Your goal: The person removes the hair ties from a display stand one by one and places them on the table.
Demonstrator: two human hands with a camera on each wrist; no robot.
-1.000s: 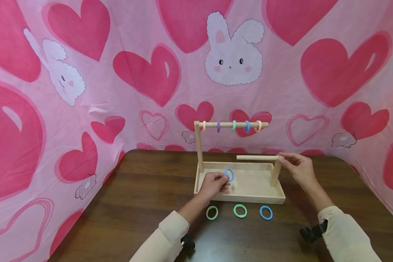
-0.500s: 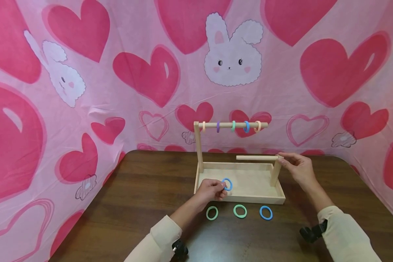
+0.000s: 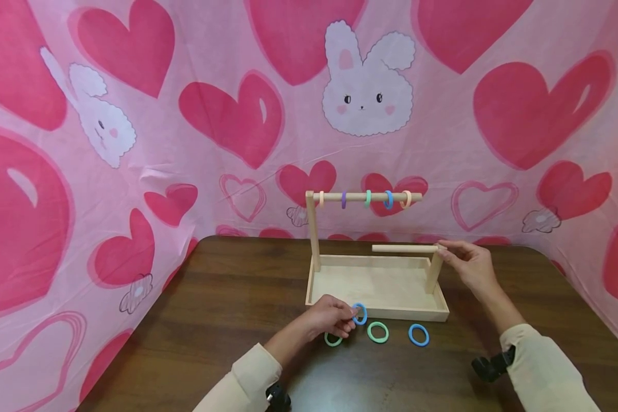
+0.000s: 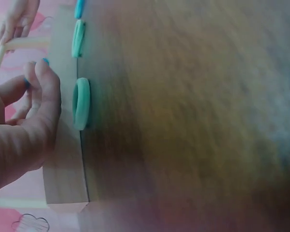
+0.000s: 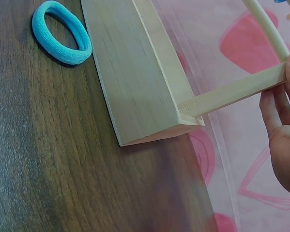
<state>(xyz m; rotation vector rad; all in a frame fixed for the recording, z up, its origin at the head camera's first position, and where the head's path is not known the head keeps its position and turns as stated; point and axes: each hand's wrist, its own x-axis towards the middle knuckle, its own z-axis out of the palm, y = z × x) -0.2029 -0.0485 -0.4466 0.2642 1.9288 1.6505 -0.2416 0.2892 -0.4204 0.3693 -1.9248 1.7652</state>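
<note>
My left hand [image 3: 329, 316] pinches a blue hair tie [image 3: 360, 314] between thumb and fingers, in front of the tray's near wall. In the left wrist view the fingers of that hand [image 4: 26, 116] hide most of it. My right hand [image 3: 471, 264] grips the top of the short right post [image 3: 434, 271] of a wooden rack, where a bare peg [image 3: 404, 248] points left. Below my left hand lies a green hair tie [image 3: 332, 341], partly covered. Another green hair tie [image 3: 377, 332] and a blue hair tie [image 3: 418, 335] lie to its right on the table.
The rack's shallow wooden tray [image 3: 391, 313] stands on the dark wooden table [image 3: 237, 297]. From its tall left post [image 3: 313, 232] a higher peg [image 3: 355, 196] runs right, carrying several hair ties in orange, purple, green and blue. A pink heart-patterned cloth [image 3: 257, 51] hangs behind.
My left hand has come down and toward me with the blue hair tie, from over the tray to its front edge. The right hand stays at the post.
</note>
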